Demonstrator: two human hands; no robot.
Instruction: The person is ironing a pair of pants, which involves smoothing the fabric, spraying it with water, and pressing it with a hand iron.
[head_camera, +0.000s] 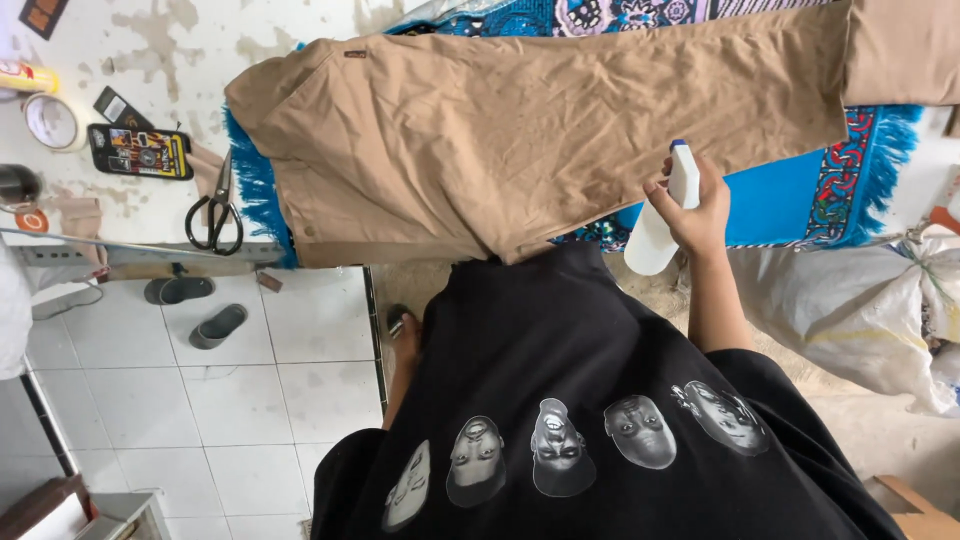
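Shirt: a black printed shirt (600, 400) fills the near foreground and belongs to the person wearing the camera.
Left hand: the left hand (405, 335) hangs low beside the shirt, mostly covered by it; I cannot tell whether it is open or closed, and nothing shows in it.
Floor: white tiles (250, 400) with two dark sandals (195, 308) lie below the table edge.
Right hand: the right hand (695, 210) is raised over the table edge, fingers wrapped firmly around a white spray bottle (660, 225).
Spray bottle: held upright with a slight tilt, its blue-tipped nozzle toward the cloth, just beside the near hem.
Trousers: tan trousers (520, 120) lie spread flat and creased across a blue patterned rug (800, 190) on the table.
Doing it well: judging by the creases, a light even mist held a little off the fabric, worked along the leg, would suit better than soaking one spot; the free hand could flatten the cloth.
Table clutter: black scissors (215, 215), a dark phone-like slab (140, 152) and a roll of tape (50, 120) rest at the worn white table's (150, 40) left end, well apart from the bottle.
Sack: a white woven sack (860, 300) sits at the right.
Hard to see: the trigger finger is hidden behind the bottle; the trousers' far leg runs out of frame; no spray is visible.
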